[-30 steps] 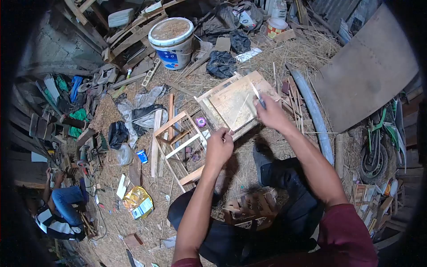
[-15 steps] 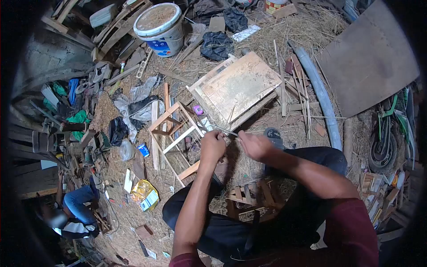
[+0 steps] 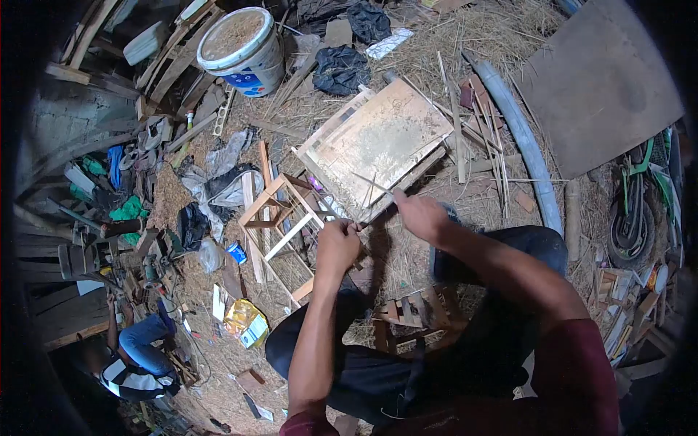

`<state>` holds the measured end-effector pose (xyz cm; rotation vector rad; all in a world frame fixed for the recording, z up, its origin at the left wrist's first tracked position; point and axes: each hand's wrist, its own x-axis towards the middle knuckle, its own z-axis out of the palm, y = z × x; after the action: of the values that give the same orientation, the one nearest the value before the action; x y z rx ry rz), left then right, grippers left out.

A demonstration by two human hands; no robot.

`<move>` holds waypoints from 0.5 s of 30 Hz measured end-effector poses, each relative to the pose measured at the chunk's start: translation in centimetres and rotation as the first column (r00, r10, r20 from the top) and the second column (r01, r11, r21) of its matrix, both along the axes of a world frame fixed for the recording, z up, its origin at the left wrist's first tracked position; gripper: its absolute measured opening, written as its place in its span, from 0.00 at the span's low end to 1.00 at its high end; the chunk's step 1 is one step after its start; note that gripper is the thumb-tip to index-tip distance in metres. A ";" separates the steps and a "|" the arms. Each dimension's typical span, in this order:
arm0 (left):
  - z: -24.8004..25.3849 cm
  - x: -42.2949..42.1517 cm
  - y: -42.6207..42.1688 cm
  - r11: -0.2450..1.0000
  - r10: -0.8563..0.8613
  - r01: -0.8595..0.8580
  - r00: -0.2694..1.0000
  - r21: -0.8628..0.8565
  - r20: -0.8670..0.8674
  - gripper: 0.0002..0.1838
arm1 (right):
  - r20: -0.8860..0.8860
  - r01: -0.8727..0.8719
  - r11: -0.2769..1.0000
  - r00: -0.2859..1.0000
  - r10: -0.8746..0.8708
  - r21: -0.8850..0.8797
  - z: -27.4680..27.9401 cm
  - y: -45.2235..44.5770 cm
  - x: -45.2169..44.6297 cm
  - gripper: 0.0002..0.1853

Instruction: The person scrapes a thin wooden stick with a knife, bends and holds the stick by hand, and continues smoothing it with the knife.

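In the middle of the view, my left hand [image 3: 338, 248] is closed at the near left corner of a wooden box-like piece [image 3: 385, 138], its fingertips pinched on something too small to make out. To its right, my right hand [image 3: 424, 218] is closed around a thin tool [image 3: 372, 182] that points up and left over the board's near part. A thin sliver of wood stands near the tool's tip. Left of my left hand, a light wooden frame [image 3: 291, 236] with crossbars lies on the ground.
A white bucket [image 3: 243, 54] stands at the upper left. A long grey pole [image 3: 520, 138] and a large flat sheet [image 3: 600, 87] lie on the right, by a motorbike wheel [image 3: 630, 229]. Another person [image 3: 142, 349] sits at the lower left. A yellow bag [image 3: 246, 320] lies nearby.
The view has shifted. My right hand moved down from above the board to beside my left hand, then slightly up; the tool now points over the board. My left hand stays near the corner.
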<state>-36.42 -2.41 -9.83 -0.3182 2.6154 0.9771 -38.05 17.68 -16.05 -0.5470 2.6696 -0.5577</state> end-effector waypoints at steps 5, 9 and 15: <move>-0.1 -0.9 -0.6 0.999 -0.009 0.010 0.999 -0.031 0.042 0.12 | -0.077 -0.096 0.995 0.993 0.094 -0.018 1.1 -1.4 0.8 0.11; -0.8 -0.5 -0.9 1.000 -0.015 0.015 0.999 0.018 0.038 0.11 | -0.157 0.048 0.999 0.986 -0.047 0.007 0.0 -0.4 -1.0 0.08; 0.2 -1.6 -1.5 0.998 0.025 -0.034 0.990 0.061 0.140 0.14 | -0.012 -0.027 0.997 1.000 0.026 -0.066 2.9 -2.6 -0.7 0.11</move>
<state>-38.00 -3.94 -9.68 -0.3954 2.4560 1.0078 -38.78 15.11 -13.15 -0.6054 2.6580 -0.6397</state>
